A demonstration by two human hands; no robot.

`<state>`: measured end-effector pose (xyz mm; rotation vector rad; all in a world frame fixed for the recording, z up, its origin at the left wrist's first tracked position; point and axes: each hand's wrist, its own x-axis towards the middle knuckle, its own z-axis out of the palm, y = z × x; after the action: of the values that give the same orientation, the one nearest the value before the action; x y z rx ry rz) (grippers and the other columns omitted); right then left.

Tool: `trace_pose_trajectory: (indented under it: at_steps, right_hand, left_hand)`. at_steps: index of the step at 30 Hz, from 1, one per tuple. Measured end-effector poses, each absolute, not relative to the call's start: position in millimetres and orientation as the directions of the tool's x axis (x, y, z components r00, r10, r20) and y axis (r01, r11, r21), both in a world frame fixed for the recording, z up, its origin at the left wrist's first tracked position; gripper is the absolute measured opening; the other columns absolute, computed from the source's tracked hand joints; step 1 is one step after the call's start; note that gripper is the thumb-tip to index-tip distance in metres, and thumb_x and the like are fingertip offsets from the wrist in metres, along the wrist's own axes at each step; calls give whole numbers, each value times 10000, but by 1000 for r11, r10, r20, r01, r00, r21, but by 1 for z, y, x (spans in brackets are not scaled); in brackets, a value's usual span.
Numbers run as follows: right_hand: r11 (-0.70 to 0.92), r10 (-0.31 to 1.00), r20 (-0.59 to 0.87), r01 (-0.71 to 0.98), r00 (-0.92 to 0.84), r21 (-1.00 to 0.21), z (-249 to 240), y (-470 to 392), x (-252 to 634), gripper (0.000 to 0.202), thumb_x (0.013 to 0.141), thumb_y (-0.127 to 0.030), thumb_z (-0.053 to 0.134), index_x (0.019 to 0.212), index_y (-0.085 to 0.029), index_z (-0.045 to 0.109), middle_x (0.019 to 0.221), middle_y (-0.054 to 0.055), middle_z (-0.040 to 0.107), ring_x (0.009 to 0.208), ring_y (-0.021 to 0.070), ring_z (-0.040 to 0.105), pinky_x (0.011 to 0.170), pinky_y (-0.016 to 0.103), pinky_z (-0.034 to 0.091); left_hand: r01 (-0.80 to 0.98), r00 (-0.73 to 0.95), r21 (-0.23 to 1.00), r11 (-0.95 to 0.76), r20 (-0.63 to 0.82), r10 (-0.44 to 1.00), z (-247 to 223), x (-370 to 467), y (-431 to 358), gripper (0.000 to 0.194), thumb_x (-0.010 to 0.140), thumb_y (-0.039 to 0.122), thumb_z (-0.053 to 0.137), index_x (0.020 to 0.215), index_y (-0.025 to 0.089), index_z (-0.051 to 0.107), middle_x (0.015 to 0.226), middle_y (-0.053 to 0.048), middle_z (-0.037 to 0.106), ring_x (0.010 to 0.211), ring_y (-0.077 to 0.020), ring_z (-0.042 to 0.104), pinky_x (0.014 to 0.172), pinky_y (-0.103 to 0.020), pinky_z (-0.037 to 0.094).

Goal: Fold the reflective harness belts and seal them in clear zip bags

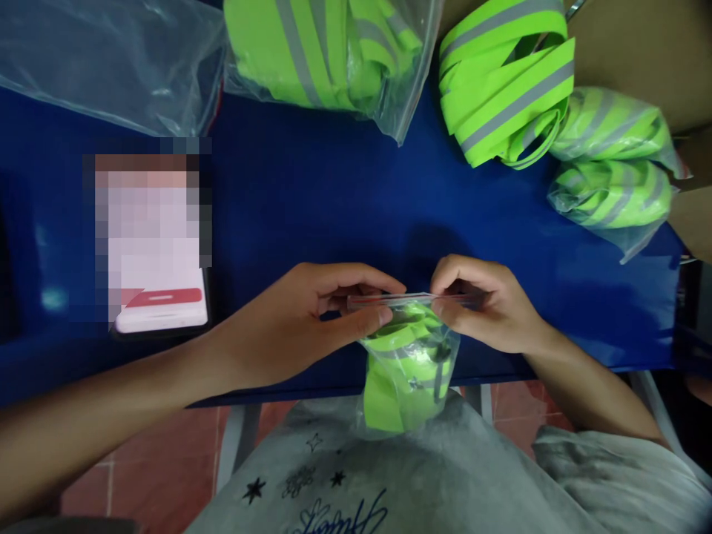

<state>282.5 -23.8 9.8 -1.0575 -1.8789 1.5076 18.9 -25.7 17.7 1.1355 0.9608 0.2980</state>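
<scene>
A clear zip bag (pixel 409 378) with a folded neon green and grey reflective strap inside hangs at the front edge of the blue table, before the grey shirt. My left hand (pixel 334 304) grips the left part of the bag's top seal between thumb and fingers. On the right part of the same seal, my right hand (pixel 472 297) pinches with thumb and index finger. The two hands are a short way apart along the seal, which runs roughly level.
A phone (pixel 161 297) lies at the left on the blue table (pixel 311 185). Along the back are a clear plastic bag (pixel 122 67), a large bag of green straps (pixel 317 52), loose straps (pixel 506 81) and two small filled bags (pixel 615 122) at the right.
</scene>
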Motion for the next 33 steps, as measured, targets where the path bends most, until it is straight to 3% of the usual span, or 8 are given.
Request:
trace_pose_trajectory:
  at_steps: [6, 9, 13, 20, 26, 30, 33]
  right_hand:
    - [111, 810, -51, 239, -584, -965, 12, -27, 278, 41, 947, -163, 719, 932, -154, 682, 806, -30, 675, 671, 40, 600, 599, 150, 446]
    - [106, 821, -51, 240, -569, -965, 12, -28, 277, 97, 945, -140, 711, 864, -147, 659, 737, -47, 645, 618, 25, 571, 556, 133, 422]
    - [90, 811, -75, 250, -580, -964, 13, -27, 275, 50, 954, -155, 722, 922, -147, 684, 751, -48, 669, 632, 22, 592, 561, 119, 431]
    - [112, 782, -73, 253, -619, -961, 13, -29, 275, 98, 992, -185, 702, 904, -147, 681, 761, -33, 679, 651, 26, 602, 586, 127, 447]
    - [225, 793, -12, 312, -609, -923, 9, -36, 273, 58, 994, -208, 706, 961, -161, 700, 692, -55, 587, 563, 29, 486, 522, 164, 367]
    - [279, 772, 38, 285, -635, -917, 7, -40, 269, 42, 996, -202, 699, 992, -162, 688, 750, -41, 610, 584, 32, 511, 535, 168, 374]
    - [345, 756, 71, 303, -651, -888, 5, -40, 271, 230, 998, -241, 701, 812, -173, 586, 621, -86, 451, 506, 23, 396, 490, 190, 288]
  left_hand:
    - [272, 598, 884, 381, -466, 652, 17, 20, -28, 246, 974, 387, 666, 1148, 282, 805, 998, -2, 766, 889, -134, 713, 712, -187, 526]
    - [274, 572, 873, 404, -485, 661, 15, 22, -27, 193, 949, 381, 701, 1056, 272, 818, 954, 8, 774, 853, -123, 703, 690, -178, 507]
    - [282, 542, 870, 406, -493, 680, 15, 22, -26, 171, 937, 381, 719, 905, 237, 805, 790, 24, 739, 745, -100, 649, 622, -168, 456]
    - [344, 552, 912, 223, -388, 738, 15, 24, -30, 212, 974, 334, 674, 820, 209, 748, 786, 32, 689, 710, -82, 600, 622, -191, 423]
    - [337, 588, 930, 148, -331, 738, 15, 24, -32, 123, 977, 286, 653, 947, 218, 750, 861, 29, 697, 745, -83, 619, 658, -200, 445]
    - [315, 594, 943, 108, -285, 753, 17, 25, -36, 202, 998, 283, 635, 849, 180, 723, 774, 32, 643, 662, -56, 556, 612, -188, 406]
    - [312, 605, 935, 167, -331, 724, 18, 24, -37, 271, 1004, 313, 635, 797, 163, 724, 681, 35, 612, 594, -48, 507, 548, -181, 359]
